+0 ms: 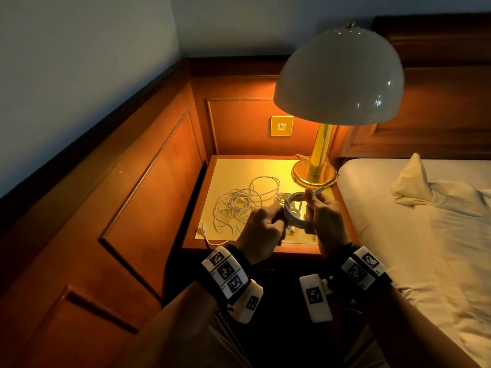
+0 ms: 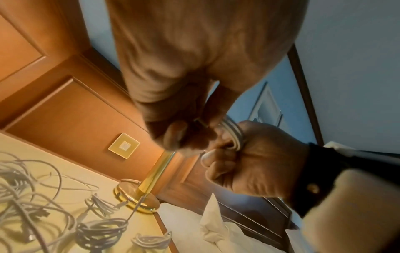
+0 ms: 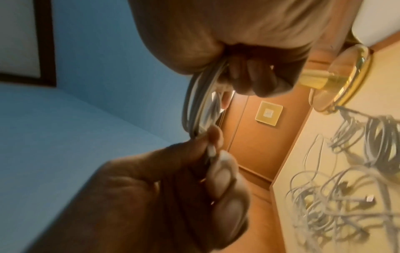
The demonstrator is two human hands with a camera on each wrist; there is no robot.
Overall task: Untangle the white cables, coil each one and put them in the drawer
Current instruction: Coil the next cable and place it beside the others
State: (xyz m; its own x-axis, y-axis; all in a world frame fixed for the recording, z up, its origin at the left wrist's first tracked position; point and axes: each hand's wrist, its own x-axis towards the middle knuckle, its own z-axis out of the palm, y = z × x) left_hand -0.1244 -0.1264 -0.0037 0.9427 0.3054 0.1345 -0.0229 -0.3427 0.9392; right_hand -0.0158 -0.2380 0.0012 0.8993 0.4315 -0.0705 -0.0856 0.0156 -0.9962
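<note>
Holding one white cable wound into a small coil [image 1: 295,216] between my two hands, I am partway through the job. My right hand [image 1: 322,219] is curled round the right side of the loop, thumb up, with what looks like a plug end sticking out above it. My left hand [image 1: 261,229] pinches the loop's left side between thumb and fingertips; the right wrist view shows that pinch closing on the strands and a connector [image 3: 211,151]. The coil hangs above the near right part of the table [image 1: 239,166], clear of its surface.

Just beyond it, beside the lamp base [image 1: 314,175], lie some small finished-looking bundles [image 2: 101,231], so I judge a few cables are already coiled. To the left of my hands a loose tangle [image 1: 239,205] still sprawls across the table, with one end [image 1: 204,227] trailing over the front edge. That tangle remains to be separated and wound. No drawer shows in any view, so nothing seems stowed yet.
</note>
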